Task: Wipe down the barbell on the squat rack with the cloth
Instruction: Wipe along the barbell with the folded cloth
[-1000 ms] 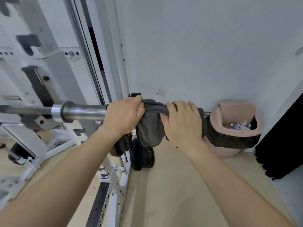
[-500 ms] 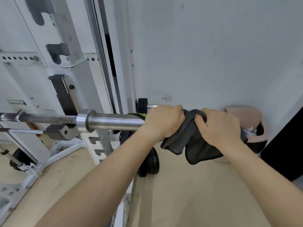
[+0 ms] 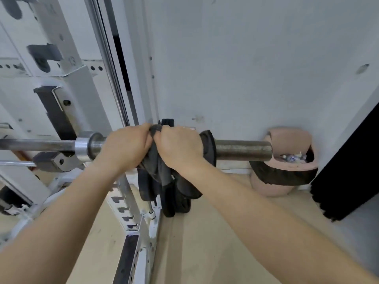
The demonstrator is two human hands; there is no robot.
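Note:
The steel barbell (image 3: 242, 150) lies level across the view, its thin shaft on the left resting in a hook of the white squat rack (image 3: 86, 93). A dark grey cloth (image 3: 158, 171) is wrapped around the thick sleeve and hangs below it. My left hand (image 3: 125, 148) and my right hand (image 3: 180, 147) sit side by side on the sleeve, both closed over the cloth, thumbs nearly touching. The sleeve's bare end sticks out to the right of my right hand.
A pink bin (image 3: 287, 162) with a black liner and rubbish inside stands against the white wall by the sleeve's end. Black weight plates (image 3: 174, 201) lean on the rack's base below my hands. A black panel (image 3: 348, 160) is at the right.
Both hands and the cloth have slid left along the sleeve from its end toward the collar. The sleeve's right end, covered before, is now bare.

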